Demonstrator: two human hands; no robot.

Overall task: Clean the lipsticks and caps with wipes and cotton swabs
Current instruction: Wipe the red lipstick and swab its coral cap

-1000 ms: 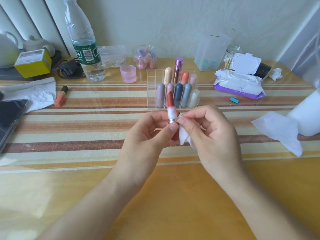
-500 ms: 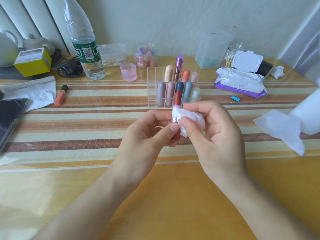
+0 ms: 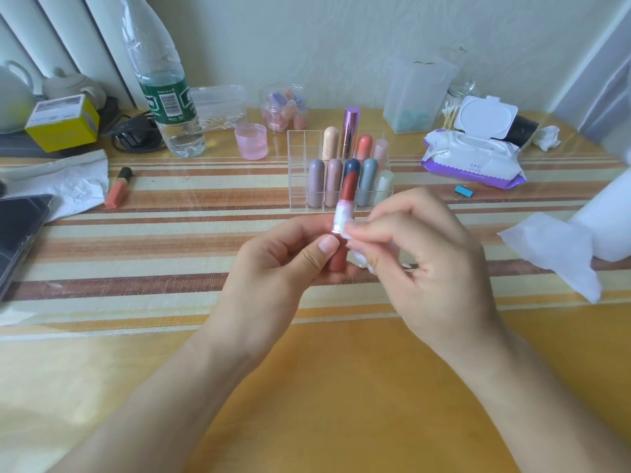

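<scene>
**A:** You're in the wiping step on one open lipstick (image 3: 343,213). Your left hand (image 3: 273,264) holds it upright, thumb and fingers closed round the red base. It sits just in front of the clear acrylic organizer (image 3: 296,167).

**B:** Your right hand (image 3: 426,261) pinches a small folded wet wipe (image 3: 362,259) between thumb and fingertips. The wipe presses against the side of the white inner sleeve, right at the silver collar. The red bullet stands wound out above it, bare.

**A:** (The sleeve looks smudged pink, but the view is too soft to say how much remains.) I'd judge you're only part-way through this one.

**B:** Next you need to carry the wipe round the sleeve. Turn the base with your left fingers while your right keeps even pressure. Mind the bullet, which is probably soft, so a slip upward could smear or dent it.

**A:** For the groove at the collar you may want a cotton swab. The swab jar (image 3: 452,112) stands at the back, behind the open wipes pack (image 3: 474,162).

**B:** I can't see this lipstick's cap. Capped lipsticks fill the organizer, and an orange lip tube (image 3: 117,191) lies well apart at your left. I can't tell which of those you've already cleaned.
</scene>
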